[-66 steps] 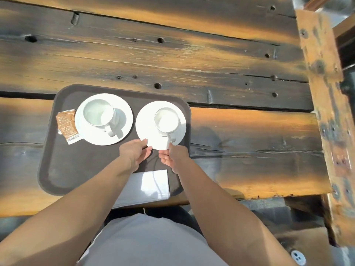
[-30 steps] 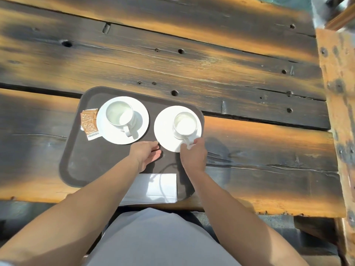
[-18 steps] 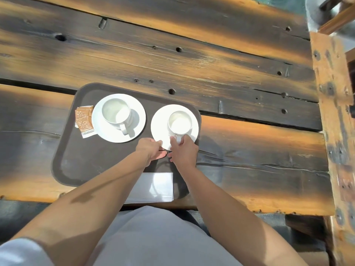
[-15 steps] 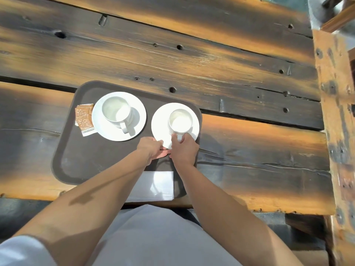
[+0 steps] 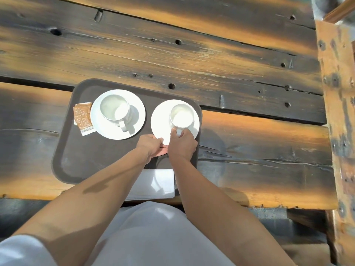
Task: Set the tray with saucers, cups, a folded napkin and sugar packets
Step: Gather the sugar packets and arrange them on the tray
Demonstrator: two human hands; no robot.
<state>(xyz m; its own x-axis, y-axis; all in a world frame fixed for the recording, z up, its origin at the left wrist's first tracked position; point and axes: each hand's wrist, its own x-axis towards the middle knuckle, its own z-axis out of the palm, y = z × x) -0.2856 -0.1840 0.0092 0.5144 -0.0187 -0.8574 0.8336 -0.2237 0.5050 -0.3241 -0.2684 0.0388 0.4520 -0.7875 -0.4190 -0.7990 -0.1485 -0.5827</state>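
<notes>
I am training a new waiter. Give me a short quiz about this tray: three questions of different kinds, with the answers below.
1. Fill in (near or far): the napkin lies across the tray's ____ edge.
2. True or false: the sugar packets lie left of the left saucer.
3. What does the right hand pinch? A) the napkin B) the right cup's handle C) a sugar packet

Key: 1 near; 2 true; 3 B.
</notes>
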